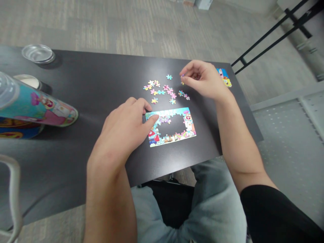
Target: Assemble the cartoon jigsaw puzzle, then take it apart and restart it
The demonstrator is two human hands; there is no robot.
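A partly assembled jigsaw puzzle lies on the dark table, its border joined around a bare gap in the middle. My left hand rests at its left edge, the thumb on the upper left corner and the fingers apart. Beyond the puzzle, several loose jigsaw pieces are scattered, some touching each other. Above the table at the right, my right hand pinches a small puzzle piece between thumb and fingertips. A single blue piece lies to the left of that hand.
On the left lie a colourful cylindrical tin and another tin beneath it. Metal lids sit near the far edge. A small picture card is at the table's right end, partly behind my right hand. A white curved tube stands at the lower left.
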